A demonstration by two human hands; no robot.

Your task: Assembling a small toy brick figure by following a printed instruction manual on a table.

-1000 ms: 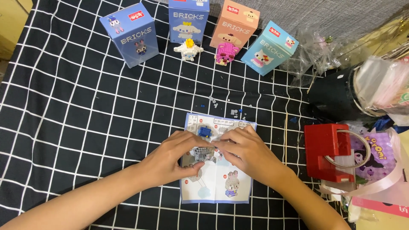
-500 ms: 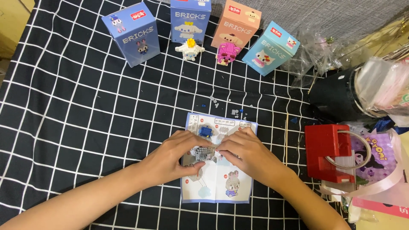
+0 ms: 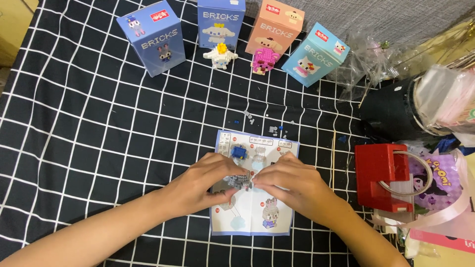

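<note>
Both my hands meet over a printed instruction sheet (image 3: 255,217) lying on the black checked cloth (image 3: 99,128). My left hand (image 3: 203,185) and my right hand (image 3: 289,183) pinch a small grey brick model (image 3: 241,180) between their fingertips, just above the sheet. The model is partly hidden by my fingers. A few tiny loose bricks (image 3: 274,129) lie scattered just beyond the sheet's far edge.
Several brick-set boxes stand at the far side: dark blue (image 3: 151,37), blue (image 3: 221,22), orange (image 3: 274,29), light blue (image 3: 316,54). A white figure (image 3: 220,55) and a pink figure (image 3: 261,62) stand before them. A red box (image 3: 378,175), clear plastic bags (image 3: 366,59) and a black container (image 3: 391,109) crowd the right.
My hands have stayed together over the sheet, with only slight shifts of the fingers on the grey model.
</note>
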